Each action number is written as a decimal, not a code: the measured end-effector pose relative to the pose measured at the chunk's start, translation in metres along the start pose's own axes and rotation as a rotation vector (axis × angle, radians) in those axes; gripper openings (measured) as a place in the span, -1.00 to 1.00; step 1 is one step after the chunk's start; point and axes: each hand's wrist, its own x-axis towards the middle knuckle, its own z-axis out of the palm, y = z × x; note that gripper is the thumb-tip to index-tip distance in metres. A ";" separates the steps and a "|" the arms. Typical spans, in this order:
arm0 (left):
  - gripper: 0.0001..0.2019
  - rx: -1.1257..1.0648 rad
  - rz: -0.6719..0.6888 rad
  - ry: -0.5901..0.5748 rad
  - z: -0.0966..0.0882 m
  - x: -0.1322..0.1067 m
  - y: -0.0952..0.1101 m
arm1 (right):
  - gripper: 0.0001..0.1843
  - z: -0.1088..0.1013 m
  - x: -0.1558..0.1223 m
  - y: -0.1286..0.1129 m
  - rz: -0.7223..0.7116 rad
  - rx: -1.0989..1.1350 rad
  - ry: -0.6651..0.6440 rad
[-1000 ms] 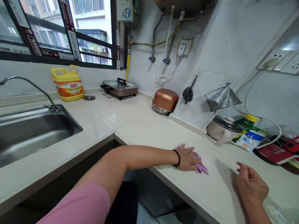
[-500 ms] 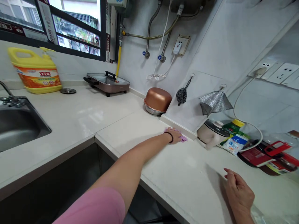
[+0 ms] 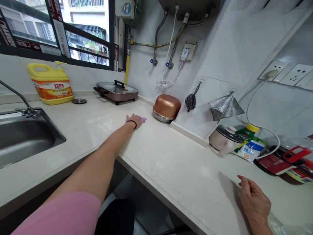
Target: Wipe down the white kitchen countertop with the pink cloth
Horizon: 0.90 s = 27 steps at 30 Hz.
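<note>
My left hand (image 3: 136, 120) is stretched far out over the pale countertop (image 3: 171, 163), pressing flat on a purple cloth (image 3: 142, 118). Only a corner of the cloth shows past my fingers. A dark bead bracelet sits on that wrist. The cloth lies just left of an upturned copper-coloured pot (image 3: 167, 106). My right hand (image 3: 254, 199) rests low on the counter at the lower right, fingers loosely curled and holding nothing.
A steel sink (image 3: 22, 137) with a tap is at the left. A yellow detergent jug (image 3: 51, 84) and an electric grill pan (image 3: 116, 91) stand by the window. A rice cooker (image 3: 223, 138), packets (image 3: 250, 147) and red items (image 3: 281, 161) crowd the right wall.
My left hand has slid the purple cloth from the near counter edge to the back wall and then left toward the copper pot. My right hand has barely moved.
</note>
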 end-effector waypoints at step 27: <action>-0.28 -0.089 1.026 -0.396 0.128 -0.202 0.273 | -0.51 0.013 0.012 0.013 0.076 -0.066 -0.052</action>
